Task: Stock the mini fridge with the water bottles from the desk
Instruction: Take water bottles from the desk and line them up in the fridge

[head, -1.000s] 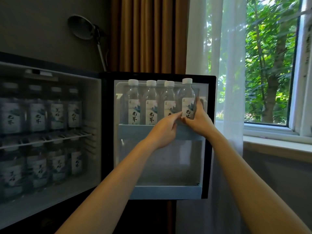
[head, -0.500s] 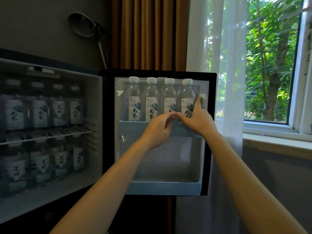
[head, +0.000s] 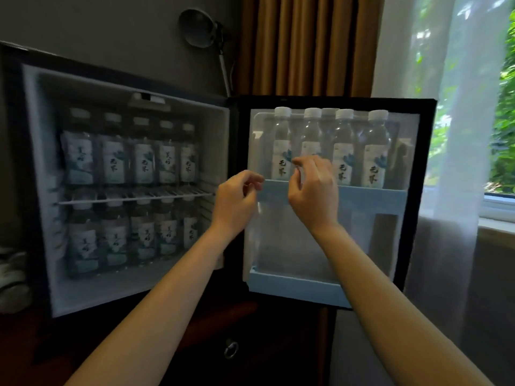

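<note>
Fingers curled, empty, on left hand and right hand, frame centre, before upper door shelf edge. Bottles: five there, ten inside mini fridge. Lower door shelf has room.

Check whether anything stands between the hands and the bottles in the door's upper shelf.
Nothing visible does. The left hand and right hand hover before the door bottles, fingers curled, holding nothing; only the blue shelf rail fronts the bottles' bases, leaving labels and caps exposed.
</note>
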Tool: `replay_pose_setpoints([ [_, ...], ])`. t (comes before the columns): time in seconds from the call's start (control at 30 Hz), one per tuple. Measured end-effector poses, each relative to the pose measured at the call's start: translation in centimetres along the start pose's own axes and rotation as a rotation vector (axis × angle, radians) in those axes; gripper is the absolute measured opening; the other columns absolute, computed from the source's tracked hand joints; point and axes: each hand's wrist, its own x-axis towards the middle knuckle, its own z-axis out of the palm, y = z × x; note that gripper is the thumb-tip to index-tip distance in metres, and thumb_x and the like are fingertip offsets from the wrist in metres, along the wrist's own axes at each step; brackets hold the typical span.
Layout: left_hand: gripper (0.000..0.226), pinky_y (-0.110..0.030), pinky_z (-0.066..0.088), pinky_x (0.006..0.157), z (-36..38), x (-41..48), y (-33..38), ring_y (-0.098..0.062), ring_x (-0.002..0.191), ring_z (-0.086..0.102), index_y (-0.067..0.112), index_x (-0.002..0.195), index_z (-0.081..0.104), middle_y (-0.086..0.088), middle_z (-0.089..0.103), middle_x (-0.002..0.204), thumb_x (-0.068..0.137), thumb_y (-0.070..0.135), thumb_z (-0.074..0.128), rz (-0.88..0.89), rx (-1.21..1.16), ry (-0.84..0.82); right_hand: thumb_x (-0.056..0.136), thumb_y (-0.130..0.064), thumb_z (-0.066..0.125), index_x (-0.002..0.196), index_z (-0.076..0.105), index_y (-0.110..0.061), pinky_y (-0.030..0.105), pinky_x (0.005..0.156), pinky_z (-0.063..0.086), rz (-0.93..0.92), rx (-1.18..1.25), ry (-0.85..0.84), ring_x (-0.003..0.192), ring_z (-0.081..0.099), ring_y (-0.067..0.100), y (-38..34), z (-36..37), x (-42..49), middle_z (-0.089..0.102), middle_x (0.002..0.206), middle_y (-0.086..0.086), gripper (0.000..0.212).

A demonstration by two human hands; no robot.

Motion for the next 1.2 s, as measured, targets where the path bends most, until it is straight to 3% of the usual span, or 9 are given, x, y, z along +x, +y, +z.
replay_pose_setpoints([
  [0.17,0.024,-0.023,0.048,0.073,-7.3,-3.5,-4.4,-0.011,0.08,0.061,0.009,0.091,0.066,0.004,0.064,0.082,0.082,-0.007,0.05,-0.116,0.154,0.046,0.085,-0.015,0.041,0.095,0.064,-0.003,0.035,0.059,0.05,-0.039,0.242,-0.225,0.075,0.063,0.029,-6.6,5.9,-3.7,0.065,0.087,0.012,0.028],
  [0.33,0.025,-0.022,0.047,0.075,-15.8,-9.3,-9.6,-0.013,0.084,0.062,0.012,0.095,0.065,0.004,0.063,0.085,0.086,-0.005,0.049,-0.368,0.293,0.136,0.081,-0.01,0.05,0.095,0.065,-0.006,0.035,0.062,0.049,-0.058,0.456,-0.519,0.076,0.064,0.031,-14.9,11.5,-8.9,0.067,0.085,0.011,0.022],
  [0.5,0.023,-0.03,0.05,0.078,-24.3,-15.3,-13.4,-0.015,0.085,0.063,0.016,0.094,0.065,0.006,0.064,0.083,0.088,0.001,0.049,-0.615,0.466,0.245,0.089,-0.013,0.051,0.111,0.062,-0.011,0.038,0.075,0.05,-0.086,0.602,-0.816,0.094,0.062,0.027,-22.3,15.8,-13.7,0.068,0.103,0.008,0.024],
  [0.67,0.024,-0.035,0.051,0.067,-30.9,-19.9,-15.4,-0.019,0.077,0.064,0.024,0.091,0.06,0.009,0.063,0.083,0.09,0.004,0.046,-0.806,0.543,0.332,0.094,-0.017,0.046,0.115,0.059,-0.016,0.035,0.065,0.046,-0.066,0.729,-1.027,0.078,0.059,0.022,-28.1,18.5,-16.7,0.067,0.095,0.008,0.025],
  [0.77,0.025,-0.025,0.048,0.063,-33.4,-21.6,-16.2,-0.013,0.075,0.063,0.024,0.091,0.06,0.007,0.063,0.084,0.09,0.003,0.047,-0.869,0.58,0.362,0.093,-0.017,0.047,0.116,0.059,-0.017,0.033,0.072,0.046,-0.036,0.78,-1.055,0.087,0.061,0.022,-30.8,19.9,-17.9,0.067,0.101,0.005,0.026],
  [1.03,0.027,-0.027,0.05,0.068,-37.1,-22.1,-19.2,-0.012,0.077,0.063,0.024,0.092,0.061,0.004,0.064,0.087,0.088,0.001,0.047,-0.902,0.638,0.359,0.092,-0.016,0.049,0.115,0.06,-0.018,0.03,0.079,0.048,0.019,0.881,-1.031,0.096,0.06,0.017,-37.2,23.9,-19.6,0.065,0.106,0.001,0.027],
  [1.2,0.027,-0.033,0.053,0.075,-37.4,-20.9,-22.0,-0.014,0.082,0.064,0.025,0.092,0.064,0.01,0.063,0.083,0.085,0.004,0.049,-0.848,0.736,0.329,0.093,-0.016,0.045,0.133,0.045,-0.014,0.035,0.106,0.033,0.146,0.688,-1.013,0.137,0.025,0.024,-40.2,27.9,-19.7,0.038,0.141,0.008,0.04],
])
